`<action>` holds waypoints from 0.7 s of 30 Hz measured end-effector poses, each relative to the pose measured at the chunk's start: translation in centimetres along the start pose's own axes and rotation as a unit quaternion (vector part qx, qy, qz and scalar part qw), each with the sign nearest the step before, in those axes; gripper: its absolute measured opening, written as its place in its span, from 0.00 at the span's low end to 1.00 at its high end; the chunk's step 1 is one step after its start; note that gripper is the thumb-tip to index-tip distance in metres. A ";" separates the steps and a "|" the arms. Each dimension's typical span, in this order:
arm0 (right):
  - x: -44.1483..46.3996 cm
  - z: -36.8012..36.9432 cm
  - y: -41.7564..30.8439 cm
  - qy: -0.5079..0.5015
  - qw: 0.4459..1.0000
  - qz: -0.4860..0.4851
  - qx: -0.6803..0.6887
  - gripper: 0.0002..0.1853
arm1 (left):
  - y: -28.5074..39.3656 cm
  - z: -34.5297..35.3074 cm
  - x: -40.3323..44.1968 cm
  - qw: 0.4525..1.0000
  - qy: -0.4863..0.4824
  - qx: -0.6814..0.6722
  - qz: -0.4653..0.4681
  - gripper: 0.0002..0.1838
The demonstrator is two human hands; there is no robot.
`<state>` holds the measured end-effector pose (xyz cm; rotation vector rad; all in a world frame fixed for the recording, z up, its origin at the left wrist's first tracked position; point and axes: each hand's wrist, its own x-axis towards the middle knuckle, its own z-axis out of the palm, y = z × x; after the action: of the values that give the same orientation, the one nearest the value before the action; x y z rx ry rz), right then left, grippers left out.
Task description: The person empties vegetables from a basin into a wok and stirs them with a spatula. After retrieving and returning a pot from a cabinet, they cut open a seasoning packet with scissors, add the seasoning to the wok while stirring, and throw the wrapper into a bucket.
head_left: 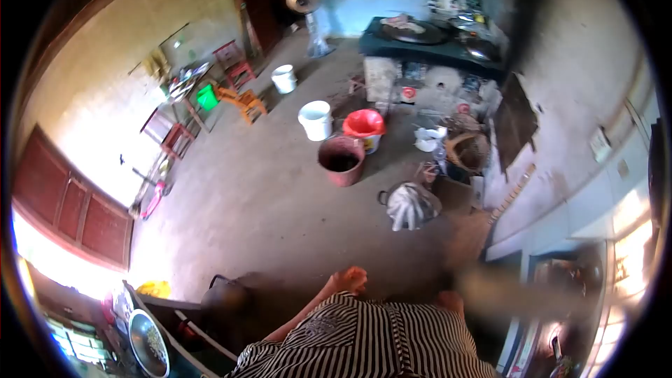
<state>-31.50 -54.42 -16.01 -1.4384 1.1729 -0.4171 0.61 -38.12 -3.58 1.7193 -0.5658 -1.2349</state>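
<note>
Head view | left hand (pixel 348 281): fingers half-curled, grip cannot be told | right hand (pixel 451 301): fingers obscured, likewise | crumpled whitish cloth (pixel 407 203): could be dragged if caught underfoot

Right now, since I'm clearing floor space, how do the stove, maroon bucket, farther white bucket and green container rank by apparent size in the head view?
Stove
Maroon bucket
Farther white bucket and green container: too alike to rank

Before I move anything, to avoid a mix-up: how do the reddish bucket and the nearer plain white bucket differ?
The reddish bucket looks dark inside; the white bucket looks pale inside. The reddish bucket stands nearer the camera than the white bucket. Both are upright and open-topped on the floor.
</note>
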 end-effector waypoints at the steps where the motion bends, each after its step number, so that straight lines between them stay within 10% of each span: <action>1: 1.4 2.2 -5.8 -0.013 0.996 0.085 0.019 0.09 | -0.7 -2.8 0.0 0.999 0.051 -0.002 0.014 0.10; 4: 5.8 8.8 -8.7 -0.037 0.983 0.159 0.089 0.10 | -9.0 -12.1 3.5 0.990 0.050 -0.130 0.025 0.11; 6: 13.7 12.3 1.9 -0.058 0.979 0.134 0.139 0.09 | -10.0 -16.5 3.0 0.959 0.008 -0.282 0.022 0.12; 9: 16.6 14.1 0.2 -0.087 0.981 0.171 0.021 0.07 | -0.6 -18.6 -0.1 0.964 0.072 -0.254 -0.007 0.16; 17: 27.3 24.9 -3.0 -0.141 0.951 0.272 -0.042 0.06 | 5.1 -32.5 9.6 0.975 0.176 -0.114 0.065 0.17; 21: 36.4 31.6 -7.0 -0.181 0.945 0.267 -0.045 0.05 | 0.6 -40.6 12.3 0.908 0.358 0.219 0.004 0.12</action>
<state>12.46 -68.77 -31.26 -1.1457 1.2262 0.2723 42.48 -31.38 -5.88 2.3653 -0.4078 -0.3960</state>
